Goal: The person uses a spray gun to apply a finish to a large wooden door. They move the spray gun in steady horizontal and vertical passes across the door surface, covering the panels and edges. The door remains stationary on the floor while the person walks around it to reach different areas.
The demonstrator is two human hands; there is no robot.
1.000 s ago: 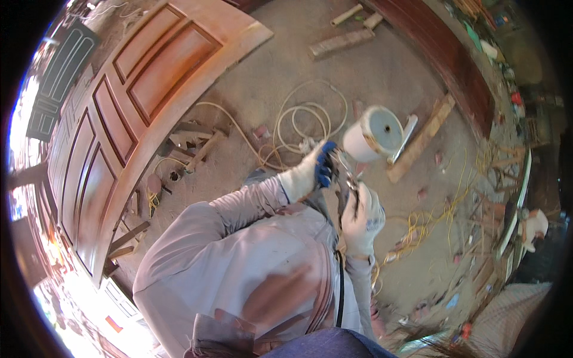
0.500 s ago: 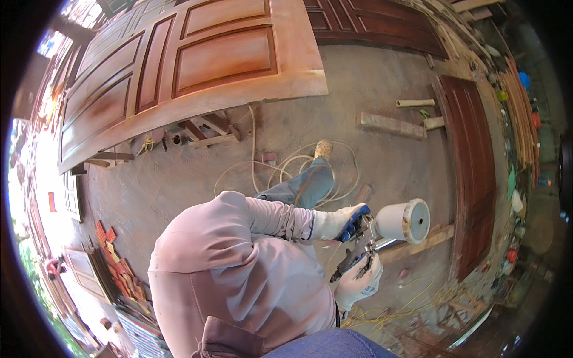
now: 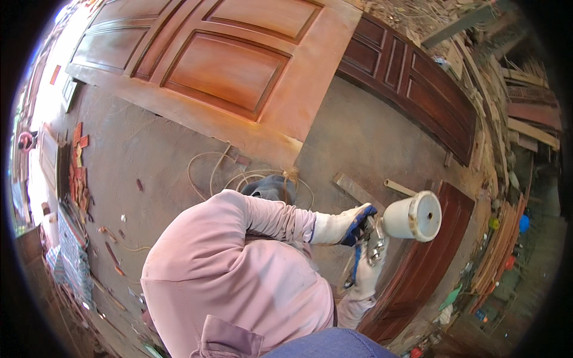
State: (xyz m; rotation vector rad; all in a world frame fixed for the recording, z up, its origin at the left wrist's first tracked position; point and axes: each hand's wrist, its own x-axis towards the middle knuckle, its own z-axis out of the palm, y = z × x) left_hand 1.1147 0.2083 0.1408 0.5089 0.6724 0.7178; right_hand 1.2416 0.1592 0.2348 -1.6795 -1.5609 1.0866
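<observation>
- Where floor [image 3: 131, 197] runs lower left of panelled door [image 3: 227, 74], red scraps [image 3: 78, 161] lie.
- Left grip [image 3: 353, 225], gloved: right of door's near corner, clamped on spray gun [image 3: 399, 219].
- Right grip [image 3: 368, 277]: also right of that corner, clamped on gun, fingers partly hidden.
- Gun: right of corner, apart from door.
- Dark-red slab [image 3: 425, 253]: farther right of door.
</observation>
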